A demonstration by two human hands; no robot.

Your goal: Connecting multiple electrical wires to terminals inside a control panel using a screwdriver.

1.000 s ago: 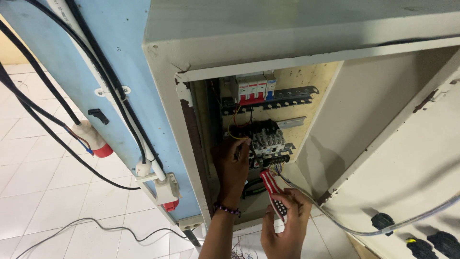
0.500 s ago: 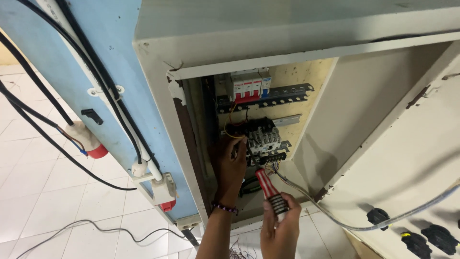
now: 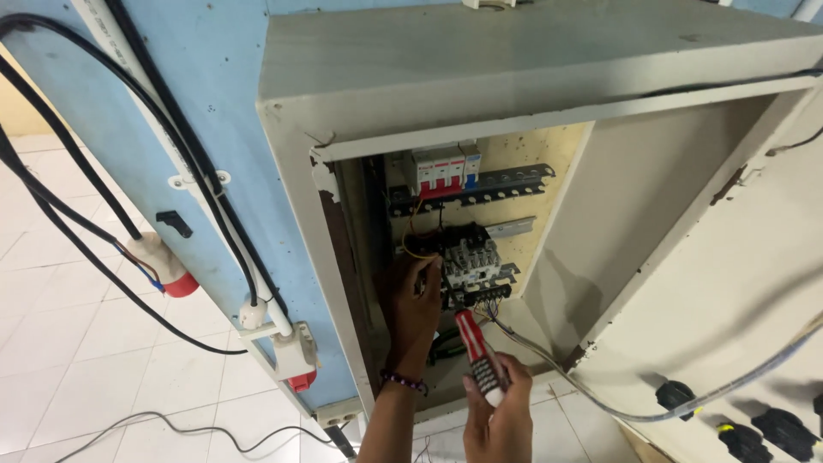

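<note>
While the left hand (image 3: 414, 302) is reaching into the open electrical cabinet (image 3: 549, 103), its fingers (image 3: 426, 270) are pinched shut on a yellow wire (image 3: 411, 249) right at the left edge of the grey contactor block (image 3: 470, 260). That block sits mid-panel on the beige backplate, just under a slotted metal rail (image 3: 497, 187). A beaded bracelet (image 3: 403, 381) shows on that wrist.

The right hand (image 3: 501, 407) is lower, at the cabinet's bottom lip, fingers wrapped closed around a red-handled screwdriver (image 3: 477, 356) with a white butt end. The tool points up and to the left, its tip right at the dark terminal strip along the bottom of the contactor; can't tell if it's actually seated in a screw.

Up top there's a row of breakers (image 3: 441, 170) with red toggles, plus one with a blue toggle on the right. A greyish cable (image 3: 600, 403) runs out of the bottom of the block and off to the right across the open door (image 3: 746, 283), which has black cable glands (image 3: 675, 396) on it. Left of the cabinet, black cables (image 3: 77, 163) hang down the blue wall (image 3: 206, 94) past a red and white plug (image 3: 159, 266) and a socket (image 3: 287, 356), over a white tile floor (image 3: 77, 377).
</note>
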